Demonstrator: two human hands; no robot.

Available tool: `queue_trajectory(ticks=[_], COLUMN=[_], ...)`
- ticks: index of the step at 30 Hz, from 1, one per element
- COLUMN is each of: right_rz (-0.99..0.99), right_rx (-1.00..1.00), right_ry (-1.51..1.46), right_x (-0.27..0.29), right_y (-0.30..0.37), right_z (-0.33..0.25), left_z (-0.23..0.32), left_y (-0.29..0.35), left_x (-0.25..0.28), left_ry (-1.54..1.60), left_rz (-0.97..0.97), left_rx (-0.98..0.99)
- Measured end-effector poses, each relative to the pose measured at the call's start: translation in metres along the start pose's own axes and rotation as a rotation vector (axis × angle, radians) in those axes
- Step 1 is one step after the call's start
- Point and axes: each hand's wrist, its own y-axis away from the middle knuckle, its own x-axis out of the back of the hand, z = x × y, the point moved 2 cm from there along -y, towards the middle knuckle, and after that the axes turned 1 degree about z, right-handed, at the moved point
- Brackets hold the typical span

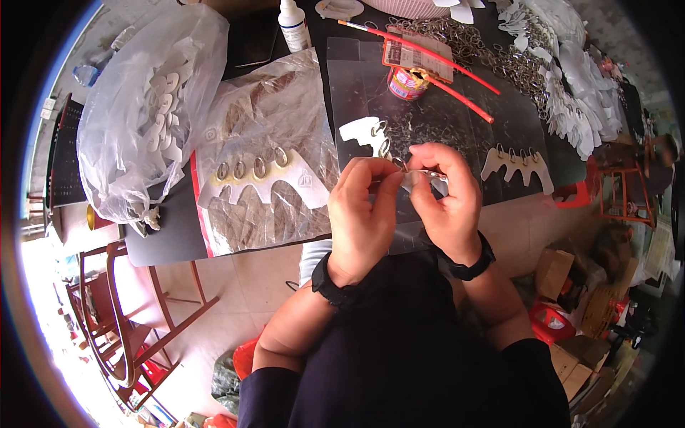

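Note:
My left hand (362, 208) and my right hand (454, 203) meet over the near edge of the table, fingers pinched together. Between them is a white scalloped card (365, 133) with metal rings along its edge; its middle is hidden by my fingers. White and silvery bits of it show at my right fingertips. What my left fingertips pinch is too small to make out. Another scalloped card (267, 187) with several upright oval rings lies to the left on a clear plastic sheet (267, 107). A third ringed card (517, 165) lies at the right.
Two red sticks (464, 100) lie by a small pink tub (408, 84). A heap of metal rings (492, 60) spreads behind at right, beside piled white cards (571, 118). A plastic bag (153, 107) of white pieces fills the left. A white bottle (293, 27) stands at the back.

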Motion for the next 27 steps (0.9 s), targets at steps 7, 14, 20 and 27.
queue_trajectory(ticks=[7,14,20,27], right_rz=[-0.033,-0.032,-0.007,-0.001], right_rx=[-0.241,-0.251,-0.157,-0.154], right_ry=[-0.243,-0.205,-0.105,-0.062], right_x=[0.003,0.005,0.004,0.003], right_y=[-0.002,0.0,0.0,0.006], right_z=[-0.002,-0.001,-0.002,-0.001], left_z=[-0.012,-0.013,-0.006,-0.005], left_y=[0.001,0.002,0.001,0.001], left_x=[-0.005,-0.005,-0.004,-0.001], left_ry=[0.6,0.454,0.257,0.193], left_rz=[-0.012,-0.072,-0.019,-0.037], left_rx=[0.286,0.202,0.127,0.231])
